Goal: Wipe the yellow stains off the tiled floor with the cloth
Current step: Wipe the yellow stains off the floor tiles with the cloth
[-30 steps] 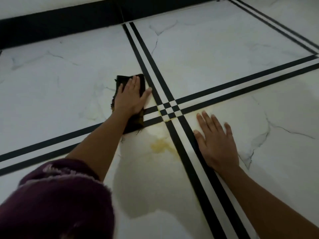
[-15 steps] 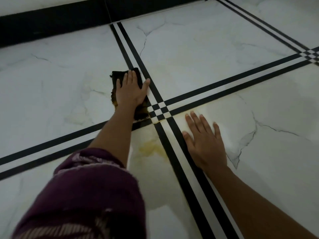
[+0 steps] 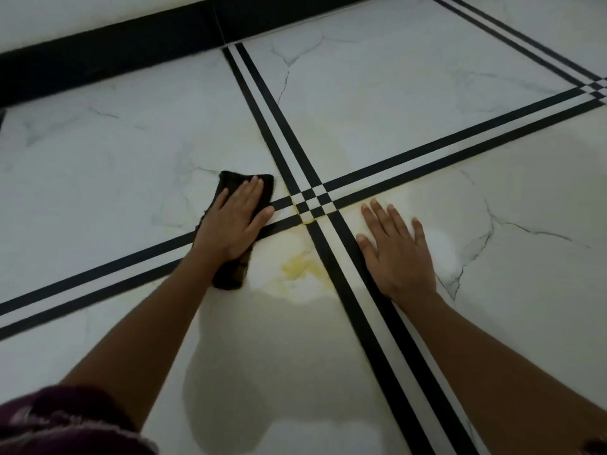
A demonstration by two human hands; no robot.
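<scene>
1. Dark cloth [image 3: 241,183]: middle hidden under the left hand [image 3: 235,221]; only the far end and the near end show.
2. Maroon sleeve [image 3: 65,425]: cut off by the bottom and left edges; pattern blurred.
3. Right forearm [image 3: 509,366]: cut off at the lower right corner.
4. Yellow stain [image 3: 299,266]: near edge fades into shadow; extent cannot be told.
5. Second stripe crossing [image 3: 596,88]: cut off by the right edge.
6. Black skirting [image 3: 108,57]: runs out at the left and top edges.
</scene>
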